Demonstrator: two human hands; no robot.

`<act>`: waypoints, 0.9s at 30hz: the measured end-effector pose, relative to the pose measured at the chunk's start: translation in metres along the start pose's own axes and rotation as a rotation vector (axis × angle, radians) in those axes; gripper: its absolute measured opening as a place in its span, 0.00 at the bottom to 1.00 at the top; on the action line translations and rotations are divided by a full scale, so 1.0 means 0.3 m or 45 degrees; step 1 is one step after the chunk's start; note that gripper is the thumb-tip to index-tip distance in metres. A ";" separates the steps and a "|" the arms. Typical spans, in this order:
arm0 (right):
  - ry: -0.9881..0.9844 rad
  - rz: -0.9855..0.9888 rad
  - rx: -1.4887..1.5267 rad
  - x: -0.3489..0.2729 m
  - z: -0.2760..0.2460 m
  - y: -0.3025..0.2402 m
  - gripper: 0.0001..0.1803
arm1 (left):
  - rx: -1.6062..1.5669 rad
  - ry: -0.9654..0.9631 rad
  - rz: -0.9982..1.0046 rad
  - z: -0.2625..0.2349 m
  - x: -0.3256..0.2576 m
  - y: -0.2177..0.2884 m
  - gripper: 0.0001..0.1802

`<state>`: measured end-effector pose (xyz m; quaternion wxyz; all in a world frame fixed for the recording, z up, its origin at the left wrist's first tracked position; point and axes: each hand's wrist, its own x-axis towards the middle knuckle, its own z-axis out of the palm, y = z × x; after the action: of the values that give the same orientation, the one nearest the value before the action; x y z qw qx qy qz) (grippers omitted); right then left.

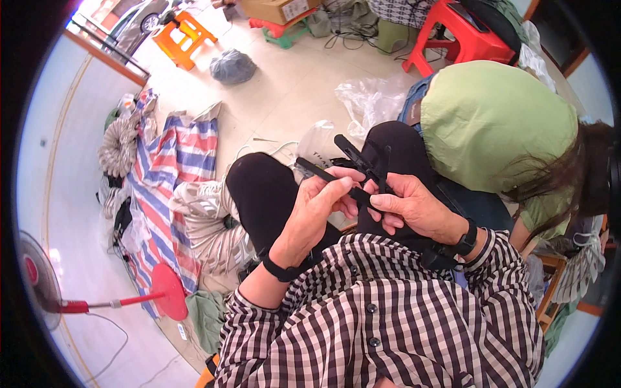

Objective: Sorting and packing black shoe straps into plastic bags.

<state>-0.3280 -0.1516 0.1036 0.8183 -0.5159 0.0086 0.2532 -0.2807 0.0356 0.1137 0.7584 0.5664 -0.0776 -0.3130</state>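
Above my lap, my left hand point(317, 199) is closed around a long, narrow black strip point(314, 168), which points up and to the left. Its lower end reaches the fingers of my right hand point(414, 202). That hand is also closed, with its thumb pressed over black strip-like pieces point(353, 152) that stick up between the two hands. They overlap, so I cannot tell their exact kind or how they join. Both hands are close together, fingertips almost touching. Below them are my knees in black trousers point(259, 187).
A person in a green shirt point(495, 123) bends forward close on my right. On the left lie a striped sheet point(174, 152), a coiled pale bundle point(213, 229) and a red-based fan point(169, 292). Clear plastic bags point(372, 97), a dark bag point(231, 66) and stools point(185, 40) stand farther off.
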 end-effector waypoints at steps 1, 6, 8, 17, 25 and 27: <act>-0.005 0.006 0.026 0.011 0.011 0.005 0.09 | -0.007 0.015 0.018 -0.021 0.003 -0.018 0.14; -0.051 0.109 0.252 0.042 -0.009 0.050 0.13 | -0.073 0.056 0.015 -0.091 0.001 -0.066 0.13; -0.082 0.112 0.239 0.044 -0.012 0.058 0.15 | -0.173 0.029 0.037 -0.122 0.001 -0.085 0.13; 0.083 -0.013 0.192 0.002 -0.039 0.060 0.16 | -0.343 0.102 0.131 -0.059 0.039 -0.068 0.12; 0.314 -0.393 0.216 -0.037 0.001 0.027 0.14 | -0.291 0.012 0.272 0.093 0.113 -0.068 0.10; 0.328 -0.451 0.226 -0.049 -0.008 0.029 0.13 | -0.224 0.009 0.274 0.124 0.117 -0.074 0.10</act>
<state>-0.3439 -0.1567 0.0993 0.8842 -0.4635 0.0444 0.0360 -0.2791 -0.0180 0.0983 0.8346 0.4873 -0.1075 -0.2334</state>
